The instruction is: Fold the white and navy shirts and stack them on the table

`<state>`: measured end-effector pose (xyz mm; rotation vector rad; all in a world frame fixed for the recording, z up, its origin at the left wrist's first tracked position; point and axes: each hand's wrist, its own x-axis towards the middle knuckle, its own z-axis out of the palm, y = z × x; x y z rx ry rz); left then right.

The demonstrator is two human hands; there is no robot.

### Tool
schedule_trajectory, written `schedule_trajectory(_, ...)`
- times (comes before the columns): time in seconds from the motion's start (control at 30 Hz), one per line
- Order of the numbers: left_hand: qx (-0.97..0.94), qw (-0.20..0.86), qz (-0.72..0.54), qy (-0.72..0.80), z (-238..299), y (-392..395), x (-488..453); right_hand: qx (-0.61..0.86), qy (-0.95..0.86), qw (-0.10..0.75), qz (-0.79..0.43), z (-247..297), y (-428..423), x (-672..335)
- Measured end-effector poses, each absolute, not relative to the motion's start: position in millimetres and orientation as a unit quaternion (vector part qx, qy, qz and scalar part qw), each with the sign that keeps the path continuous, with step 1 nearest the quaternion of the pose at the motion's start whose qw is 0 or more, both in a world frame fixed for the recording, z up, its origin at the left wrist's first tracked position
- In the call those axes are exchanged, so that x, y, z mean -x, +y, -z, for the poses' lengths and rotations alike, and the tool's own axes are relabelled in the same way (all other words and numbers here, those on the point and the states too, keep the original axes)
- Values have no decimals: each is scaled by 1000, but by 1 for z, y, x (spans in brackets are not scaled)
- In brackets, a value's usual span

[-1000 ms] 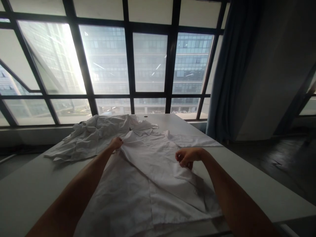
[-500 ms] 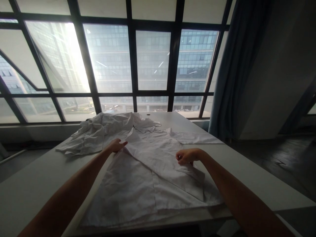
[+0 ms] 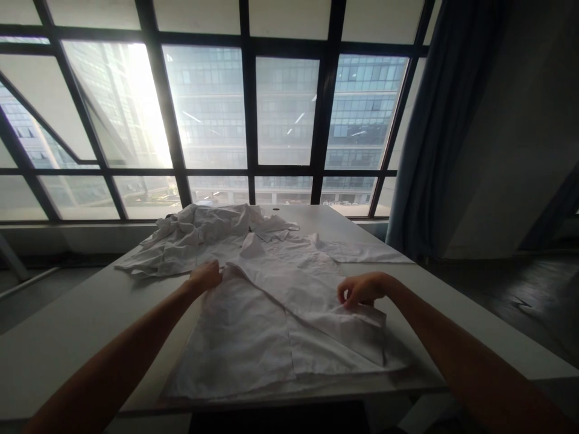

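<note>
A white shirt [image 3: 253, 337] lies spread on the table before me, one front panel folded diagonally over the rest. Its collar is toward the window, and one sleeve [image 3: 371, 252] stretches out to the right. On the shirt's left edge, my left hand [image 3: 207, 276] is closed, pinching the cloth near the fold's upper end. My right hand [image 3: 362, 289] is also closed, with thumb and forefinger gripping the flap of the front panel at the right. Wrinkles run through the fabric between both hands.
Beyond the shirt to the left lies a crumpled heap of white garments [image 3: 181, 235]. The white table [image 3: 67, 337] reaches toward a large dark-framed window [image 3: 284, 108]. A blue curtain [image 3: 434, 138] hangs at the right.
My left hand has gone from thumb stretched out to a closed pinch on the shirt's edge. My right hand has moved right, drawing the flap with it. The view has shifted slightly.
</note>
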<state>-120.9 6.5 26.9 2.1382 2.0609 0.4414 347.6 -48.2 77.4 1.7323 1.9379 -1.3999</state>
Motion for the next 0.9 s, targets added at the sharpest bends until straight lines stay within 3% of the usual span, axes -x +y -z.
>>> schedule_trajectory(0.17,-783,-13,-159,601,-36,18,91,-611,738,90,272,-99,-13,-315)
schedule_trajectory(0.3,-839,-11,-172,516,-28,24,86,-539,830,-15,139,-98,36,-242)
schedule_trajectory(0.5,-856,-6,-192,481,-16,28,93,-569,776,-173,209,-67,126,-132)
schedule_trajectory(0.63,-815,-28,-206,540,-13,30,98,-586,725,-254,256,-57,180,-97)
schedule_trajectory(0.9,-778,-7,-230,584,-9,38,113,-540,733,-267,316,-41,232,-70)
